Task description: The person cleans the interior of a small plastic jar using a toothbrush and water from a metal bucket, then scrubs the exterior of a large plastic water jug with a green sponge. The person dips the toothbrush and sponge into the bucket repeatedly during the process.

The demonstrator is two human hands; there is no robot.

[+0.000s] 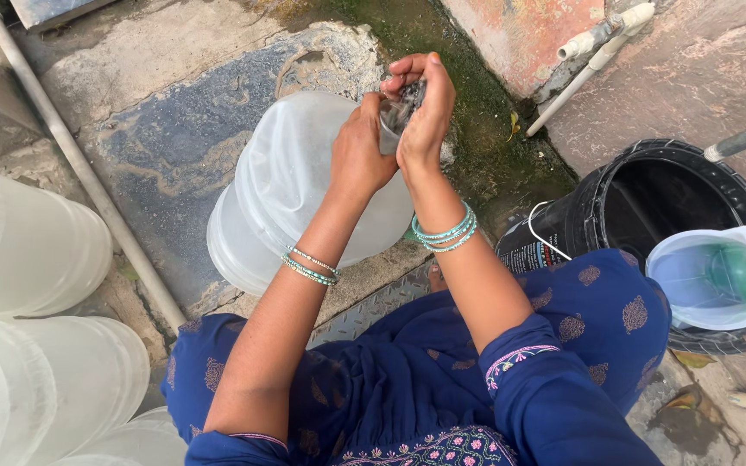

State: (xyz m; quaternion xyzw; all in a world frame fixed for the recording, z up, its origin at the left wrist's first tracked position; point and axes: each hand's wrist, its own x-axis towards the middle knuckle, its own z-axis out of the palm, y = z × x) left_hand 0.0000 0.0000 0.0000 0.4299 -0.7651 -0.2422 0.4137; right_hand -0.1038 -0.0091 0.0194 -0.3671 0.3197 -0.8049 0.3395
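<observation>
Here, held aloft over a tipped clear jar [304,190]: a small metal cup [388,129], gripped round by left hand [360,155] fingers, mouth facing right. Right hand [425,108] fingers curled, pressing a dark scrubber [410,93] into it.

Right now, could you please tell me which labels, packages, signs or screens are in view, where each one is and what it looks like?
Printed label: on the outer wall of the black bucket, right of the person's knees; a dark panel with small pale print, partly hidden by the blue clothing.
No other packages, signs or screens show.
</observation>
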